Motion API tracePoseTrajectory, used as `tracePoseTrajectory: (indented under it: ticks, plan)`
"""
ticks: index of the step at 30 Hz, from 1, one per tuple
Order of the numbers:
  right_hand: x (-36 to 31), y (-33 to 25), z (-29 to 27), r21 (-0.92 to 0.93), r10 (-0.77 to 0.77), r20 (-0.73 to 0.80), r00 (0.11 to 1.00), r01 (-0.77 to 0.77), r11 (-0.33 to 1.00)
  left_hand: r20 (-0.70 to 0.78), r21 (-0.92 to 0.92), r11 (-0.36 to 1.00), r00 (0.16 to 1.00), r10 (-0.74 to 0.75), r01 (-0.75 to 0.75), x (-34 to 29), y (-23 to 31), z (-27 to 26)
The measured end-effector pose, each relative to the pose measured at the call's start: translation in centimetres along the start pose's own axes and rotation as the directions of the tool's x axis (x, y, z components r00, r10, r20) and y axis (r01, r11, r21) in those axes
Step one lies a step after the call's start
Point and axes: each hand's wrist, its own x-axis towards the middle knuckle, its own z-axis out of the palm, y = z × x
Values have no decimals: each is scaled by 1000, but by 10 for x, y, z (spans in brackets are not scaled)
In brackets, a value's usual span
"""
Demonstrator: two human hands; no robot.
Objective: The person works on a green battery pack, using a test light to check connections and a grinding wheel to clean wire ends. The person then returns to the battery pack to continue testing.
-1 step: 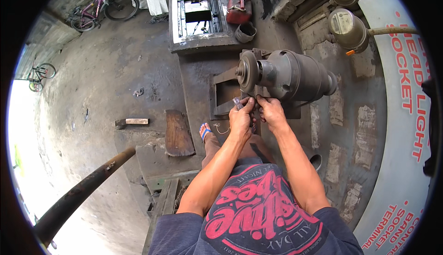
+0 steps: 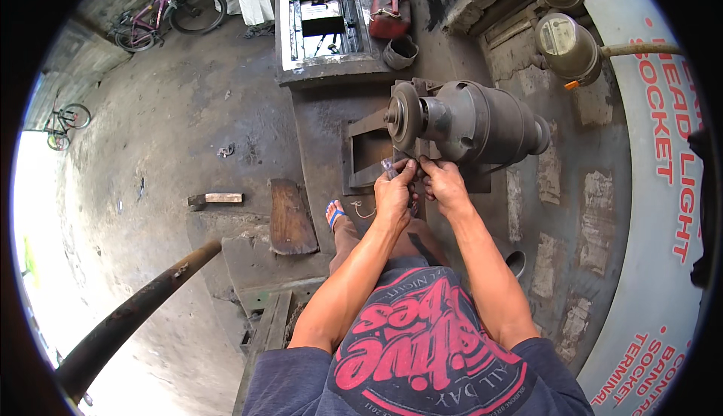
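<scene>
Well left of the grip a wooden board (image 2: 292, 218) lies on the floor, and nearer in, the left hand (image 2: 395, 188) has its fingers curled round a small clear-handled tool (image 2: 388, 168), with the grinding wheel (image 2: 405, 118) just beyond. Beside it the right hand (image 2: 446, 186) is bunched, what it pinches I can't tell, and the motor (image 2: 486, 123) sits ahead and to the right.

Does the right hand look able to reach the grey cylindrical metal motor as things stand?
Probably yes: the right hand appears just below the motor, with nothing visibly blocking it.
</scene>
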Motion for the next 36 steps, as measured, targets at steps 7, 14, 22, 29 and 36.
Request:
tracePoseTrajectory:
  ticks: [7,14,22,29,36]
  plan:
    - [-85,-7,-36,-281,-435,-11,900,415,865,311,652,714,949,55,-255,-59,30,-15]
    - [-161,-64,-72,-551,-580,153,800,556,623,477,879,160,810,-341,-450,-100,84,19]
    - [-217,-55,-110,-707,-745,111,658,579,407,557,784,19,689,-465,-621,-146,74,76]
    - [-278,-2,-170,-792,-828,118,549,555,255,547,673,-83,570,-614,-735,-188,21,110]
    - [-352,73,-228,-778,-864,42,502,559,287,574,582,75,344,-743,-810,-251,-56,138]
